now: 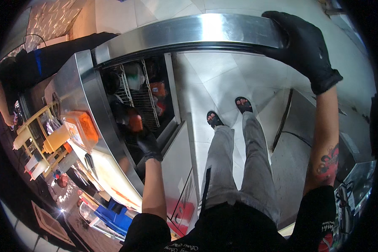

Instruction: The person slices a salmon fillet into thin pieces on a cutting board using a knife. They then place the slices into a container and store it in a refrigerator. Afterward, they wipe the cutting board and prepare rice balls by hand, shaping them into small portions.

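Note:
My right hand (302, 47), in a black glove, grips the edge of an open stainless steel refrigerator door (189, 31) at the top right. Bent at the elbow, my left arm reaches into the dark refrigerator compartment (171, 126). My gloved left hand (148, 143) is at an orange item (135, 122) there; its fingers blend into the dark, so I cannot tell whether they hold it. White wire racks (151, 94) stand behind. On them are a clear container (134, 77) with a green patch and an orange package (157, 89).
On the counter above sit a lidded plastic tub of orange food (82, 130), a white cutting board (110, 176), and a rack of squeeze bottles (55, 138). Another person's arm (1, 102) is at the far left. A metal cabinet (297, 135) stands right of my legs.

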Demonstrator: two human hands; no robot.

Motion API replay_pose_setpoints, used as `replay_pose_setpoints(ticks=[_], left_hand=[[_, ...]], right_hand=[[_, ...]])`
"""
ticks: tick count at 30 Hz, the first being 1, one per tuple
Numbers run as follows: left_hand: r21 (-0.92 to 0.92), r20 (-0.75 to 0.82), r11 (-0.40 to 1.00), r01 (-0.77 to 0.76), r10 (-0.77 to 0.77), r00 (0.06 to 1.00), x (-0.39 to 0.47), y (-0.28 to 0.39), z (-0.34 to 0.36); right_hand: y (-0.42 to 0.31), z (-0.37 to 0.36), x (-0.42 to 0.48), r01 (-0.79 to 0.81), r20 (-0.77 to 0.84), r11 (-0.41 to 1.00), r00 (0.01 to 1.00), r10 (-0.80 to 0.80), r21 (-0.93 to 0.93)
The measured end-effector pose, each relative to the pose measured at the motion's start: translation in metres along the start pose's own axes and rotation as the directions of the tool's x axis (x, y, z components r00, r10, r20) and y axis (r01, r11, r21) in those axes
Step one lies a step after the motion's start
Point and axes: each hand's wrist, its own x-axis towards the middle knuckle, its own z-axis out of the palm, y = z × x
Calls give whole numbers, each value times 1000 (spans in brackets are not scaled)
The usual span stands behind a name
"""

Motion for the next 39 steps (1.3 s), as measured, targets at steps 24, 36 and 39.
replay_pose_setpoints(ticks=[24, 36, 39], left_hand=[[566, 444, 759, -323, 51, 895, 103, -141, -105], [679, 399, 711, 181, -565, 723, -160, -104, -53], [852, 454, 510, -122, -603, 656, -269, -66, -63]], right_hand=[[-14, 6, 0, -120, 127, 993, 984, 122, -24], [-156, 28, -127, -252, 55, 966, 967, 249, 65], [-218, 66, -176, -198, 323, 895, 944, 65, 400]])
